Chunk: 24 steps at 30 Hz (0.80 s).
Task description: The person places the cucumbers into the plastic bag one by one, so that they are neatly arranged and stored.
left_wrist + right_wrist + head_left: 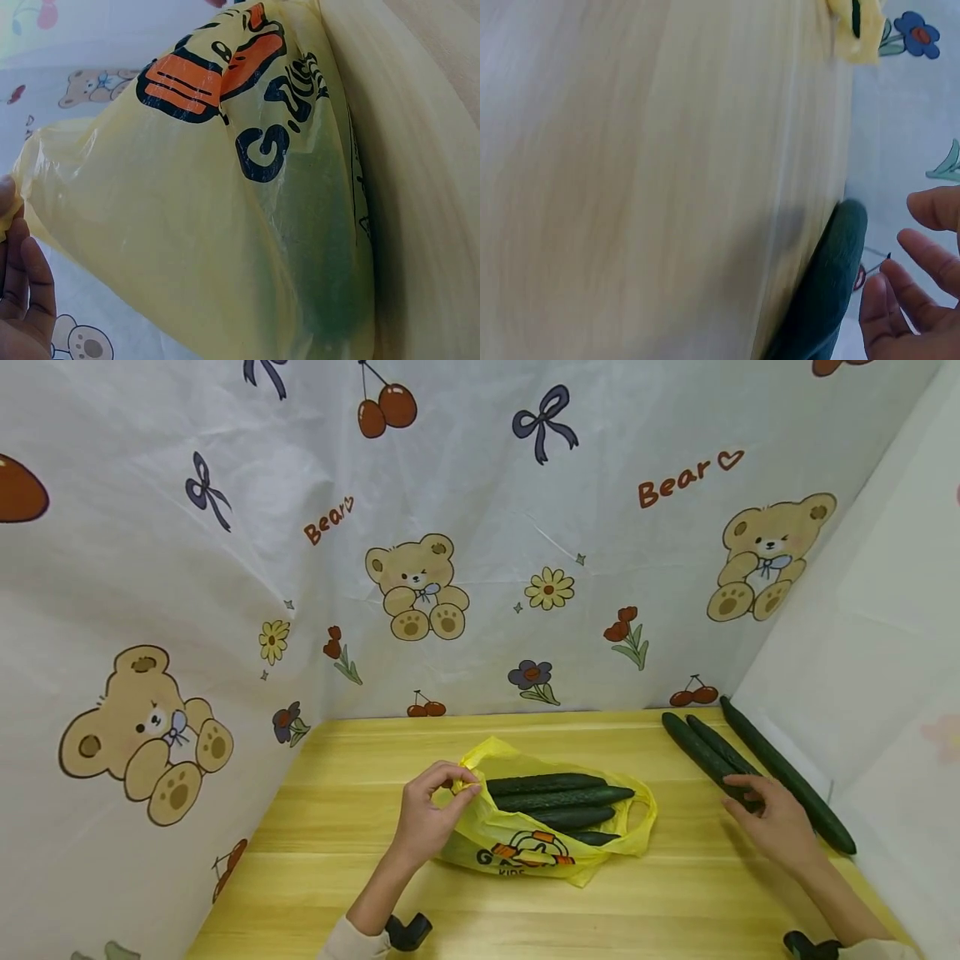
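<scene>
A yellow plastic bag with a printed logo lies on its side, its mouth spread. Several dark green cucumbers show inside it. My left hand pinches the left rim of the bag between thumb and fingers; in the left wrist view the bag's film is drawn taut toward that hand. To the right, my right hand is over the near ends of two cucumbers. In the right wrist view its fingers are bent and apart from the cucumber, holding nothing.
Along the right wall a longer cucumber lies on the wood-grain table. White sheeting printed with bears, bows and flowers encloses the back and left side. A plain white panel stands on the right.
</scene>
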Available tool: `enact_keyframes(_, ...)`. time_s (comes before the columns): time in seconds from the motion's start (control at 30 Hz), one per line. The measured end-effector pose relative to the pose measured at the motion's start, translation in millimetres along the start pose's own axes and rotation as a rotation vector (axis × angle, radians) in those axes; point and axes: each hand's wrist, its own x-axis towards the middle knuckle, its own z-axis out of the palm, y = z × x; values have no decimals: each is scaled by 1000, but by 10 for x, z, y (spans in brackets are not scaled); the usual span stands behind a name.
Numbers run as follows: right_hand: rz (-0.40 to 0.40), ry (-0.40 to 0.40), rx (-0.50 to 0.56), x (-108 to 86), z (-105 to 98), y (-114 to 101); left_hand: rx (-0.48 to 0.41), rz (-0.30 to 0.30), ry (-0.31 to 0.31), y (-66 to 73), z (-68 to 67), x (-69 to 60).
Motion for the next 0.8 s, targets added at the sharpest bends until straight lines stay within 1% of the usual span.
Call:
enact_keyframes(0.07,-6,29,-70,-2,-32,93,-2,-1,3,-4,0,3)
enact_keyframes(0.17,28,8,-142,-10,-83,190,-8,-1,3,-12,2,2)
enact_keyframes(0.23,57,-20,-167,-21,-112,232,-10,-3,1,-16,5,1)
enact_keyframes(0.33,78,-53,-202,-33,-134,272,-12,-8,0,-19,10,2)
enact_keyframes(0.5,44,-50,-266,-44,-121,299,-12,-12,-2,-12,21,3)
enact_keyframes(0.6,28,-50,-287,-35,-130,310,-10,-10,-2,-4,27,3)
enact_keyframes(0.8,73,-110,-326,13,-179,393,-10,-6,-4,8,41,7)
